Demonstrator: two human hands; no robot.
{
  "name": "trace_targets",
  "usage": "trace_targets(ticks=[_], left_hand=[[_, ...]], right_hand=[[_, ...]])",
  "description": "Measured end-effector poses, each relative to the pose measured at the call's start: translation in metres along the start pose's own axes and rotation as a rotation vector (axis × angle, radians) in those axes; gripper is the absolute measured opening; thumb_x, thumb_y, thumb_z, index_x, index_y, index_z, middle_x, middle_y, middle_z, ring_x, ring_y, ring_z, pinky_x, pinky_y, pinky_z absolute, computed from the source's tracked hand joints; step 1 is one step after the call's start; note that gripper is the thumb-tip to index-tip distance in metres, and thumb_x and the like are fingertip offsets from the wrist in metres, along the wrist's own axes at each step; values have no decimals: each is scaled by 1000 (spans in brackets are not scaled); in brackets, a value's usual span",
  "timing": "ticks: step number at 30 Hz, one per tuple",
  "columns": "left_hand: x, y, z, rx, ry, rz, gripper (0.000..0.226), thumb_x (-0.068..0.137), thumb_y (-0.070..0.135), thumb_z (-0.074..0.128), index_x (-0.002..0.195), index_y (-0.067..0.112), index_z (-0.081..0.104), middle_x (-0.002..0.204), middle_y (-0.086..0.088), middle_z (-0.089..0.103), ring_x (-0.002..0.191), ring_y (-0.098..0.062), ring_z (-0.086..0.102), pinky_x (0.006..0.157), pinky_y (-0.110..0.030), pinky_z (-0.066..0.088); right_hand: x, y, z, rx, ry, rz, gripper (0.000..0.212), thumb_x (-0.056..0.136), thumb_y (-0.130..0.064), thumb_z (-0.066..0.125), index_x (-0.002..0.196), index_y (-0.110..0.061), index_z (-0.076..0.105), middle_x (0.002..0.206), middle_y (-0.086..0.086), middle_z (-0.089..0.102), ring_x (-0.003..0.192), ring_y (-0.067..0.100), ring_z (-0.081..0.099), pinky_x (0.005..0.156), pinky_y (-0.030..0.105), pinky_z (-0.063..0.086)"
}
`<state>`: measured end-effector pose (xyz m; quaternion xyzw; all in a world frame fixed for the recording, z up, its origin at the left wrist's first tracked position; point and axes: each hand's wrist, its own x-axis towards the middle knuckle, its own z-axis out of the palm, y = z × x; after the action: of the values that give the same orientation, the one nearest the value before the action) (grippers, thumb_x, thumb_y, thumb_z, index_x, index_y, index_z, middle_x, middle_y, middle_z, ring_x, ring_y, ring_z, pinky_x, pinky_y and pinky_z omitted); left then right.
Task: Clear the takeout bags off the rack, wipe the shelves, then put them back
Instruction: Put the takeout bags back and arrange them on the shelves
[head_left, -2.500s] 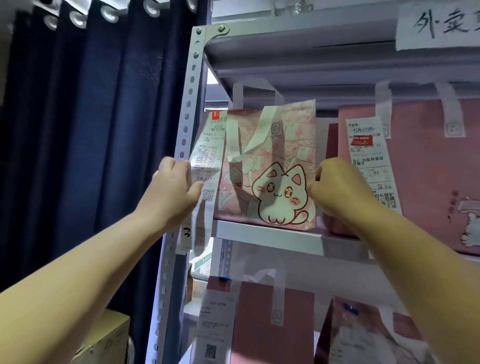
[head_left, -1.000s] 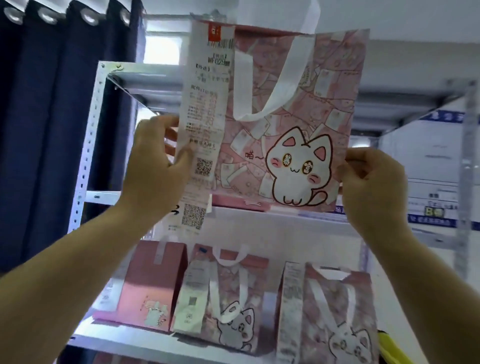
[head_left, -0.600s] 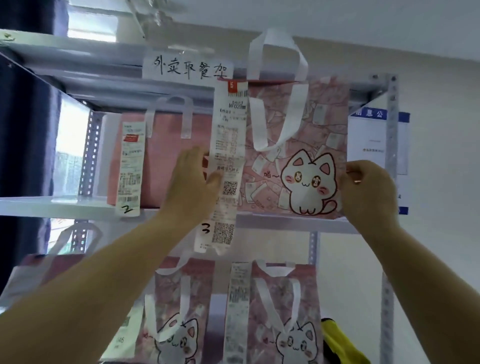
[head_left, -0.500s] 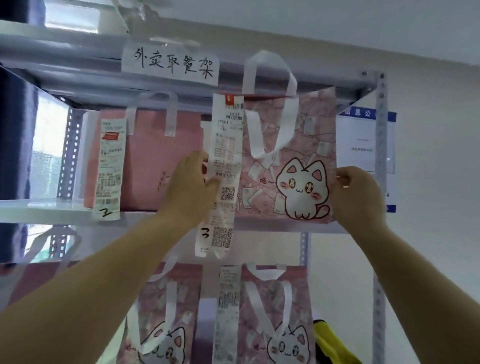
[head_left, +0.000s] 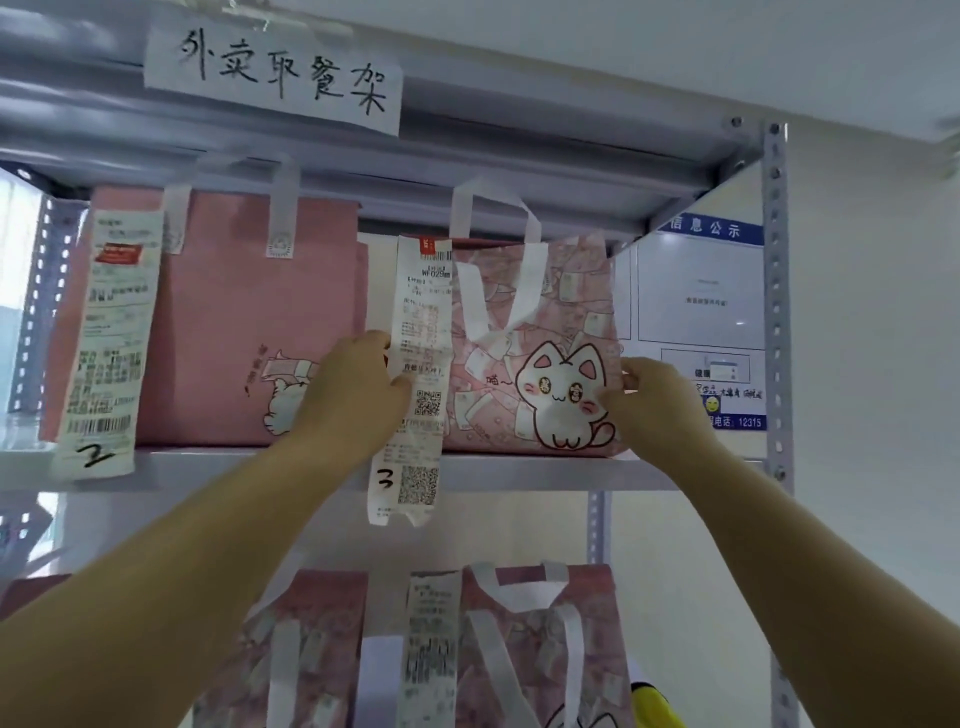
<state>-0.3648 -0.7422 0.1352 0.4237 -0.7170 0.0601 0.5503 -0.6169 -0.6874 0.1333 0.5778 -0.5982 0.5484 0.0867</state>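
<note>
A pink patterned takeout bag (head_left: 530, 364) with a white cat print and white handles stands on the rack's upper shelf (head_left: 519, 470), at its right end. A long receipt (head_left: 415, 374) marked 3 hangs down its front past the shelf edge. My left hand (head_left: 353, 389) grips the bag's left edge beside the receipt. My right hand (head_left: 649, 400) grips its right edge. A plain pink bag (head_left: 234, 332) with a receipt marked 2 stands to its left on the same shelf.
The shelf below holds two more pink cat bags (head_left: 519, 649). A paper sign (head_left: 270, 78) with handwriting is taped to the top beam. The rack's right post (head_left: 776, 312) stands by a white wall with a blue notice (head_left: 701, 322). Something yellow (head_left: 654, 706) shows at the bottom.
I carried the cat bag from the left side of the rack to the right end of the upper shelf. It has come down from above the shelf and now sits on it.
</note>
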Motion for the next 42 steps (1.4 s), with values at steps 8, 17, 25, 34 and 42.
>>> trace_targets(ticks=[8,17,25,34,42], left_hand=[[-3,5,-7,19,56,0,15,85,25,63,94,13,60,93,-1,65,79,-17,60,60,-28,50],[-71,45,-20,-96,189,181,23,83,37,62,101,22,59,94,6,57,81,-10,57,70,-29,50],[-171,24,25,-180,-154,12,19,80,42,61,65,30,60,53,18,58,59,6,57,47,-9,34],[-227,-58,96,-45,-396,-391,36,85,31,63,117,17,56,106,2,57,89,-16,57,76,-33,47],[-234,-89,127,-39,-538,-503,33,88,20,55,119,9,49,112,-13,61,94,-28,60,81,-44,52]], right_hand=[[-2,2,-2,-29,36,-7,33,85,-24,61,116,-13,59,103,-4,64,81,9,60,69,22,46],[-56,4,-22,-7,153,-335,15,86,-31,62,99,-24,58,96,-8,62,83,6,58,70,16,43],[-137,50,-11,-49,-185,-355,10,84,-36,59,87,-28,64,76,-23,60,76,-8,59,62,3,44],[-182,146,34,-383,-603,116,38,86,-45,59,114,-19,57,102,-3,64,84,15,59,73,29,49],[-181,195,80,-312,-601,427,51,83,-29,63,125,-11,40,117,12,57,96,28,57,67,34,47]])
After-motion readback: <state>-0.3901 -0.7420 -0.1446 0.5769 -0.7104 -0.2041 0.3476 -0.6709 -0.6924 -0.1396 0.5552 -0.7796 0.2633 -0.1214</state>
